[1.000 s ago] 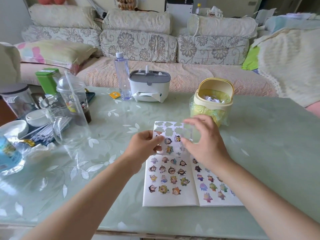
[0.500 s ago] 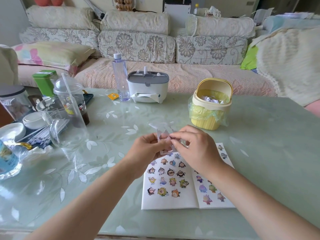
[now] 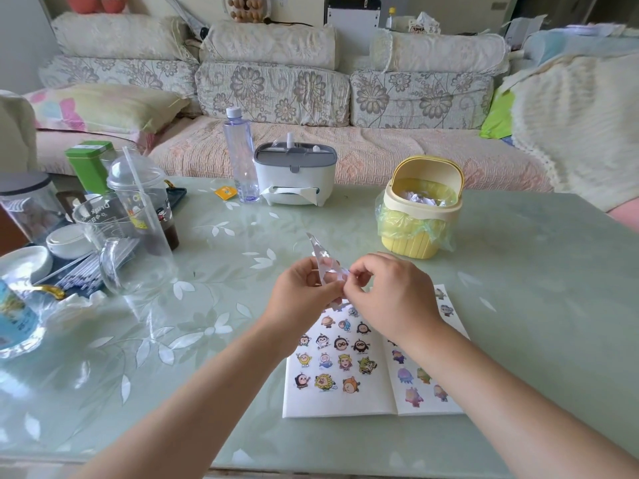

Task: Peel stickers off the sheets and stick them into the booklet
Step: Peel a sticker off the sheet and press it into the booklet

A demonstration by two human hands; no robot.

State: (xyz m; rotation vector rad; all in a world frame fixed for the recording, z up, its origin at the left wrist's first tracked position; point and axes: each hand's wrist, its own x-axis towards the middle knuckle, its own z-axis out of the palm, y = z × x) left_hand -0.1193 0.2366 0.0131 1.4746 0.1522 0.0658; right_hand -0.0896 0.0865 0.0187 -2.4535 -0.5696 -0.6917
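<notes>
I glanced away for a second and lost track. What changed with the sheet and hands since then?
The sheet, a second ago held flat over the top of the booklet, has been bunched into a narrow strip pointing up. The left hand and right hand moved together, fingers nearly meeting. Both keep their grip on it. Booklet and bin stayed put.

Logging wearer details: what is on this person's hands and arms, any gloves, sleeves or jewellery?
Nothing worn shows. The left hand and right hand are ungloved, with no ring visible. The left arm and right arm are bare to the frame's edge: no sleeve, watch or bracelet in view.
</notes>
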